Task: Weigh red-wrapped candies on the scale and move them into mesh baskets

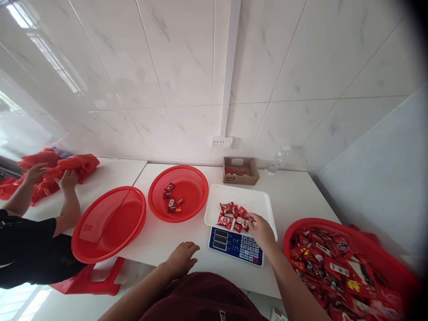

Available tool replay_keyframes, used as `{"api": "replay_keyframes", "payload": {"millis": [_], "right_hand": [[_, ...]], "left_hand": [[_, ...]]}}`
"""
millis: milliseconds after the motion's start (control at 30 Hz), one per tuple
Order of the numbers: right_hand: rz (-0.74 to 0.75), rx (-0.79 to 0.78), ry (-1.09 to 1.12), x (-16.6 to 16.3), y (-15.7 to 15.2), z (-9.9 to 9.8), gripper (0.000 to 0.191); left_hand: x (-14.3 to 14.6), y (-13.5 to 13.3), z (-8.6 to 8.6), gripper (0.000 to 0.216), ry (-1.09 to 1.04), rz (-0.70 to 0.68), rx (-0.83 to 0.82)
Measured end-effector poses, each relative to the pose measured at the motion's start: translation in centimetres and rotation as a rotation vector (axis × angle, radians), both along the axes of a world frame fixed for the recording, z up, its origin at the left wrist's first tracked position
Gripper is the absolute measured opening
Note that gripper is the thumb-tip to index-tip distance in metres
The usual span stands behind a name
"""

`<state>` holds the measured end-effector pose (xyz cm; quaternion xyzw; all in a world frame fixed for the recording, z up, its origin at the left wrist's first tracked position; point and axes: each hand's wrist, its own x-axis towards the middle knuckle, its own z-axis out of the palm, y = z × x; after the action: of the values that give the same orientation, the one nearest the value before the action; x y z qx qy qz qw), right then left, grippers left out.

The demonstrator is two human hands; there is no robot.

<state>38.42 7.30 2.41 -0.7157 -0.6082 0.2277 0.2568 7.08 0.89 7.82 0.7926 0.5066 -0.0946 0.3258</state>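
My right hand (262,231) reaches onto the white tray (240,196) of a blue digital scale (236,244), its fingers at a small pile of red candy packets (233,216). Whether the fingers pinch a packet I cannot make out. My left hand (182,257) rests on the white table near its front edge, fingers loosely curled, holding nothing. A big red basket (388,263) heaped with red packets stands to the right of my right arm.
A red mesh basket (192,180) with a few packets sits behind my left hand. An empty red basket (110,223) stands further left. A cardboard box (240,170) and a plastic bottle (274,164) stand by the wall. At left, another person's hands (50,176) handle red bags.
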Motion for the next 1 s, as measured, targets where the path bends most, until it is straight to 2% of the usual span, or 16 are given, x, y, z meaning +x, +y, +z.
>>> {"api": "replay_keyframes", "payload": {"millis": [167,300,433,533,633,767,867,1000], "right_hand": [[0.092,0.060,-0.122,-0.5,1.5,-0.1,0.036],[0.120,0.040,-0.160,-1.9,2.6,0.7,0.035],[0.225,-0.051,0.066,-3.1,3.1,1.8,0.034],[0.150,-0.074,0.195,-2.9,3.3,2.1,0.039],[0.069,-0.078,0.054,-2.1,3.8,1.8,0.040],[0.135,-0.145,-0.182,-1.3,4.2,1.2,0.044],[0.176,-0.224,-0.270,-1.5,4.2,1.1,0.047],[0.157,-0.254,-0.321,-1.9,4.3,1.2,0.043]], "left_hand": [[0.0,-0.1,0.1,0.041,0.017,0.017,-0.015],[-0.1,-0.3,0.3,0.041,0.026,0.029,-0.008],[-0.2,-0.6,0.5,0.041,0.027,0.055,-0.004],[-0.4,-0.9,0.4,0.041,0.044,0.078,-0.021],[-0.4,-1.1,0.4,0.042,0.055,0.092,-0.035],[-0.4,-1.1,0.3,0.042,0.057,0.101,-0.039],[-0.4,-1.1,0.3,0.042,0.051,0.101,-0.037],[-0.3,-1.1,0.3,0.043,0.048,0.115,-0.033]]}}
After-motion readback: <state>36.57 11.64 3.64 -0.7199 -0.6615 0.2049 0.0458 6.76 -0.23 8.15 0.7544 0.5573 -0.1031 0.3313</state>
